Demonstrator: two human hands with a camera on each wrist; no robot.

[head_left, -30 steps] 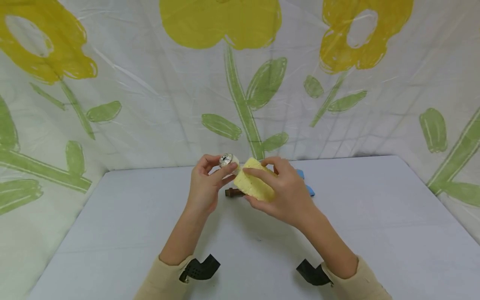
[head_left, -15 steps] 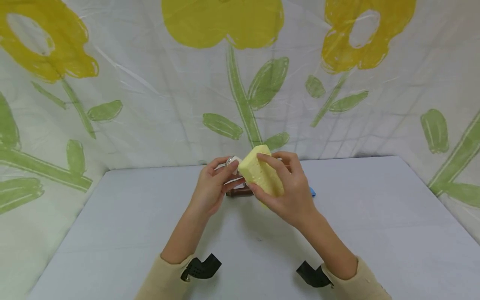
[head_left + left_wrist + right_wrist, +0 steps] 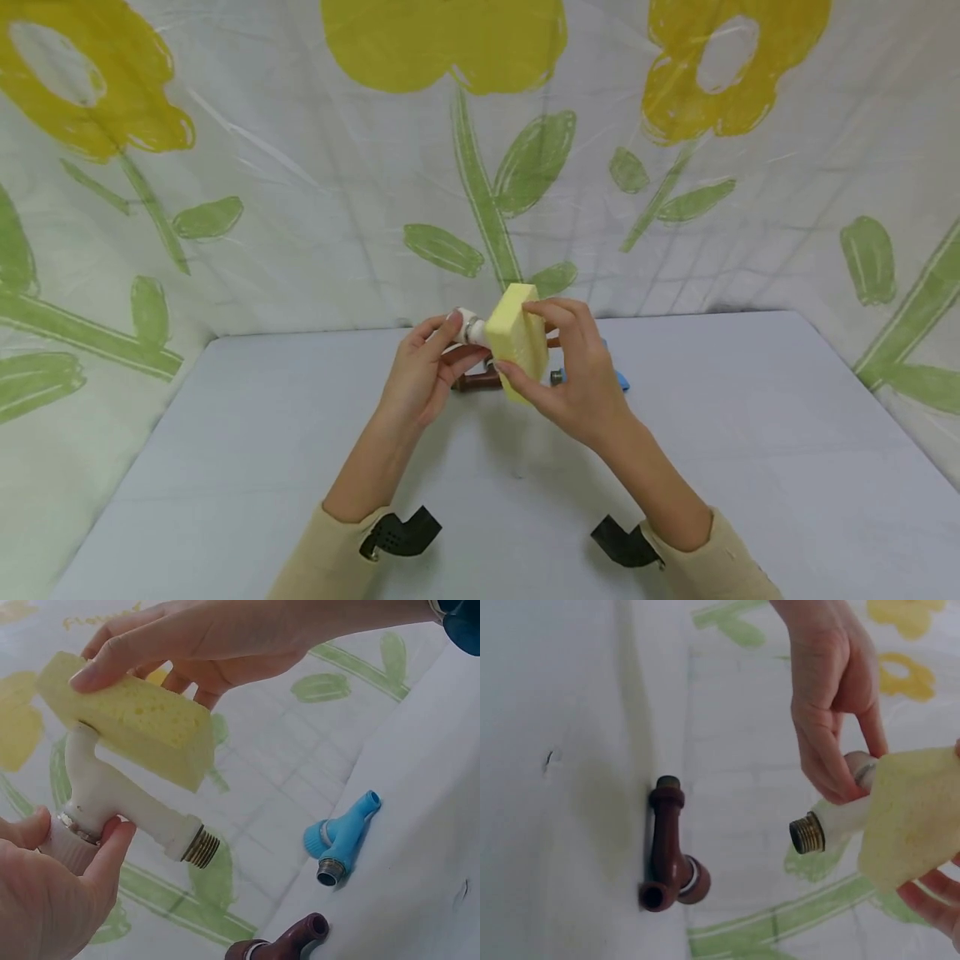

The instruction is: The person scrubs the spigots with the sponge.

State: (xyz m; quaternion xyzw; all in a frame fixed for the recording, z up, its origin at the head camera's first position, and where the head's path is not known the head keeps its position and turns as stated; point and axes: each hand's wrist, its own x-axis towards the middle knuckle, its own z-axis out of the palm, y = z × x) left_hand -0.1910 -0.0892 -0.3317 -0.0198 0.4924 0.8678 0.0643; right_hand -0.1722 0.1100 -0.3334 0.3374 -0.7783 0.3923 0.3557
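Note:
My left hand [image 3: 420, 367] pinches a white plastic water tap [image 3: 124, 796] by its round knob, between thumb and fingers. The tap is held up above the table, and its threaded metal end points away from the knob in the left wrist view. A yellow sponge [image 3: 517, 337] is gripped by my right hand [image 3: 583, 379], thumb on one side and fingers on the other. In the left wrist view the sponge's lower face lies right at the tip of the tap's spout. From the head, the sponge covers much of the tap.
On the table [image 3: 300, 467] behind the hands lie a brown tap [image 3: 669, 851] and a light blue tap [image 3: 345, 838], both with metal threads. A white curtain [image 3: 315, 208] printed with yellow flowers hangs along the table's back edge.
The white tap has turned in my left hand, so its silver-capped knob end no longer faces the head camera. My right hand has raised the sponge slightly and tipped it more upright.

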